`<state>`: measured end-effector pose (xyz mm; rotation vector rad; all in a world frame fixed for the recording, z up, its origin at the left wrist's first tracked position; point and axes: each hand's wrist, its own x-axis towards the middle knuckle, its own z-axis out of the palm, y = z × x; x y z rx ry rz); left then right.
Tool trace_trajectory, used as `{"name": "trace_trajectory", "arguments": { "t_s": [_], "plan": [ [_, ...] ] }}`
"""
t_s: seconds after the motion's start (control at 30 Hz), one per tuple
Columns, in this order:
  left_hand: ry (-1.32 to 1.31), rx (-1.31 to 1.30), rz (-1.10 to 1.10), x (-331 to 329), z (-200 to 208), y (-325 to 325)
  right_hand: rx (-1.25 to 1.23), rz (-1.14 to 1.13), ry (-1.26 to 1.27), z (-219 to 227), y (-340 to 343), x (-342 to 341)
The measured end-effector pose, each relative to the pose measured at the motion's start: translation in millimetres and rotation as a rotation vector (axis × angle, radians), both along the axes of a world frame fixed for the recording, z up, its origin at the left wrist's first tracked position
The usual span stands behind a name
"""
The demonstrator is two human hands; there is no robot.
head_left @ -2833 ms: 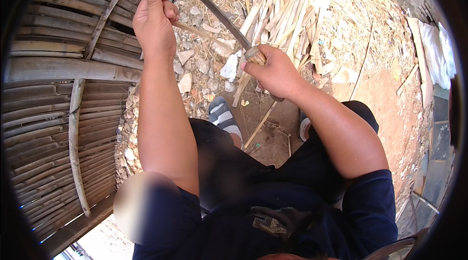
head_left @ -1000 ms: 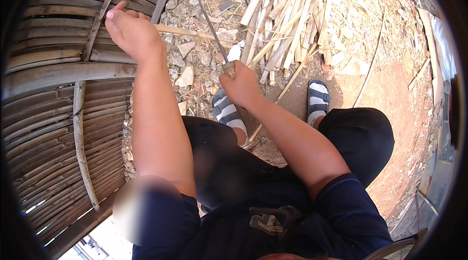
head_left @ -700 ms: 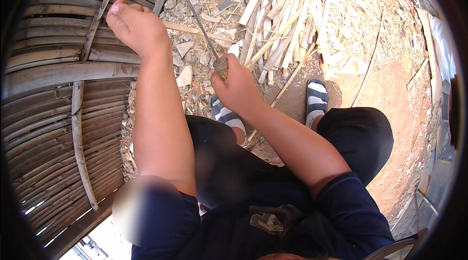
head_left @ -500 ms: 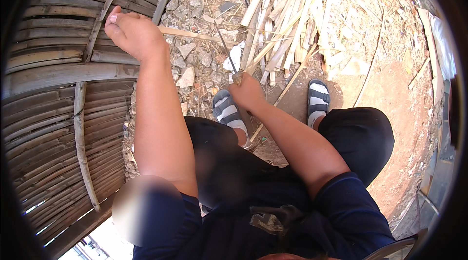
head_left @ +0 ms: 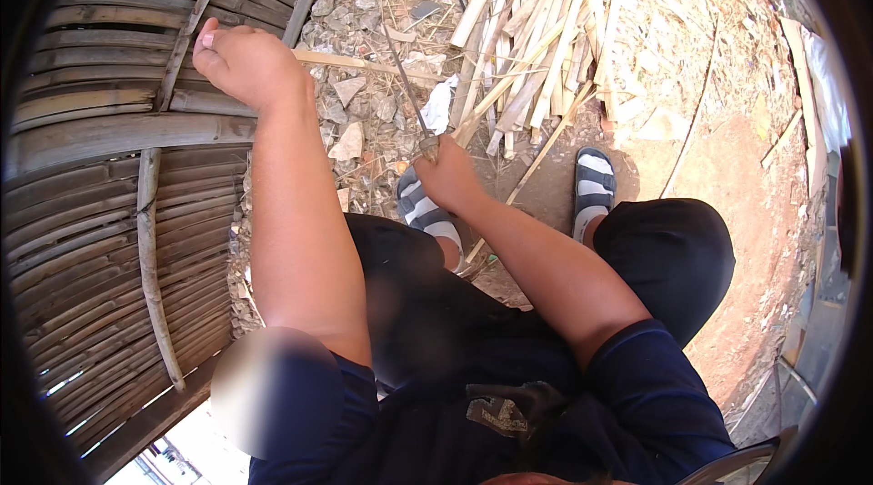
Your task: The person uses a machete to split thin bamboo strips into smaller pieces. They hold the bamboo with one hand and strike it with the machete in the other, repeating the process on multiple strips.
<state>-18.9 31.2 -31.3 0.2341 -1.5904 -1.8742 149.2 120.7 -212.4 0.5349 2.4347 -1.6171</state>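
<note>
- Long narrow dark-bladed knife with a brownish handle [head_left: 414, 100]: in the right hand [head_left: 449, 176]; long axis runs forward from the fist, leaning left, tip away from the body.
- Thin flat pale bamboo strip [head_left: 341, 61]: emerges beneath the left hand [head_left: 253, 69]; long axis nearly crosswise, visible length pointing rightward. Blade crosses it in view; contact between them cannot be told.
- Right hand: closed round the handle.
- Left hand: back upward, fingers partly curled; gripping side hidden, so cannot tell whether they pinch the strip.
- Grey-brown stony ground with dry straw [head_left: 347, 143]: between and beneath the hands.
- Crumpled white scrap [head_left: 438, 107]: just ahead of the right hand.
- Loose heap of pale split bamboo lengths [head_left: 544, 47]: ahead and right of the right hand.
- Weathered brown bamboo-slat wall [head_left: 95, 76]: left of the left hand.
</note>
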Motion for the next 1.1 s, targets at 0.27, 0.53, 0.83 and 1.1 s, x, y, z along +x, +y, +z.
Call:
{"name": "trace_trajectory", "arguments": {
  "t_s": [0.27,0.53,0.83,1.1],
  "plan": [
    [0.006,-0.022,-0.04,-5,-3,-4,-0.223,-0.188,0.25,63,12,-13],
    [0.013,-0.041,-0.05,-2,-4,-7,-0.016,0.002,0.125,23,2,-14],
    [0.003,-0.056,-0.059,-2,-2,-3,-0.109,-0.081,0.228,73,0,4],
    [-0.013,-0.029,-0.062,-3,-2,-12,-0.056,-0.169,0.03,12,13,0]
  ]
}}
